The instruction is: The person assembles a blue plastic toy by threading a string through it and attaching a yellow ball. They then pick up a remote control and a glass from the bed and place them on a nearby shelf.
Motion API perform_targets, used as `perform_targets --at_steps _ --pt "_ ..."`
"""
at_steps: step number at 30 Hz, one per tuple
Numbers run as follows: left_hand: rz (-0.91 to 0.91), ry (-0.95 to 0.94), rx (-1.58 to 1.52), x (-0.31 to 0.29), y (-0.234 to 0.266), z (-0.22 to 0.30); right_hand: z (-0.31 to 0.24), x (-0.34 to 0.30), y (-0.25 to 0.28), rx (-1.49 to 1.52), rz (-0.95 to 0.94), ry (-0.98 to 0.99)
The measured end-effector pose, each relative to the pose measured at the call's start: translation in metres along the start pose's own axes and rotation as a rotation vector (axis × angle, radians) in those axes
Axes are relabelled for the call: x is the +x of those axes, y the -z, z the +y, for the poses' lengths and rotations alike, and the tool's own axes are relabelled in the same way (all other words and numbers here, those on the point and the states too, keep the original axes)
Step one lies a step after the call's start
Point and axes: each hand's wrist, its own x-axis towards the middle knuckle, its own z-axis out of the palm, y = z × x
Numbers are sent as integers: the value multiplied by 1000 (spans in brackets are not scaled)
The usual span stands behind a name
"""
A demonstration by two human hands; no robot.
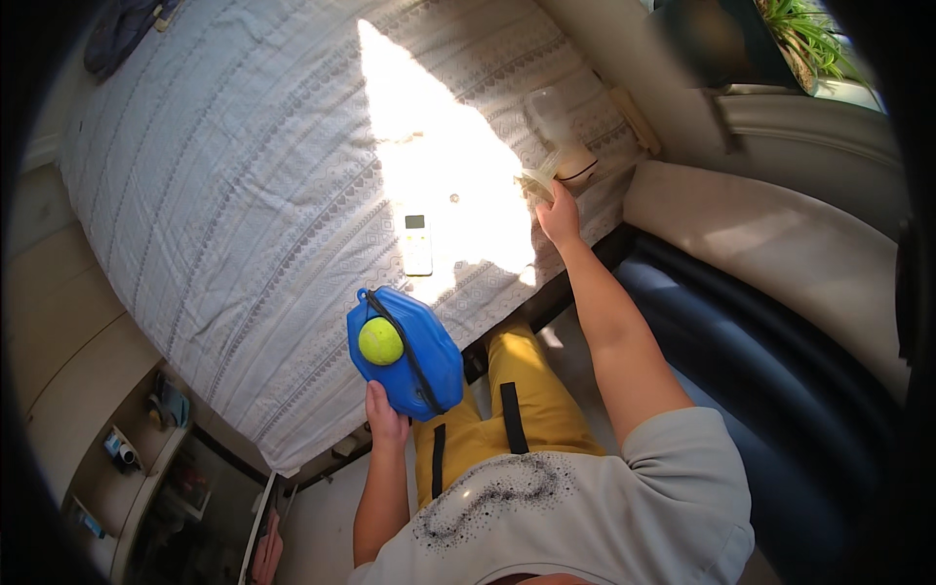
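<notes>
My left hand (387, 417) grips the lower edge of a blue plastic tennis trainer base (429, 353), tilted above the bed's near edge. A yellow-green tennis ball (380, 341) sits against its top, beside a black elastic cord running across the base. Farther right, my right hand (559, 216) is closed on a pale, see-through thing (537, 182) with a flared shape; its kind is unclear in the glare. Just beyond that hand lie a clear plastic container (552, 109) and a pale item with a dark cord (577, 164).
A white remote control (417, 246) lies on the patterned bed cover (244, 195), in a bright sunlit patch. Past the bed's right edge is a dark blue padded surface (760, 370). Shelves (122, 458) stand at lower left, and a potted plant (804, 39) at upper right.
</notes>
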Motion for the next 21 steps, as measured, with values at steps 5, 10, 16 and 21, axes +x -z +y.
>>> perform_targets --at_steps 5,10,16,21 --pt "-2 21 25 2 -5 -2 -56 14 4 -67 1 162" --pt "-15 16 26 4 -7 -4 -31 0 -2 -316 214 159" --pt "-8 39 33 3 -11 -1 8 29 -6 -167 259 -246" --pt "-24 55 47 7 -3 -10 14 38 -8 -14 126 -301"
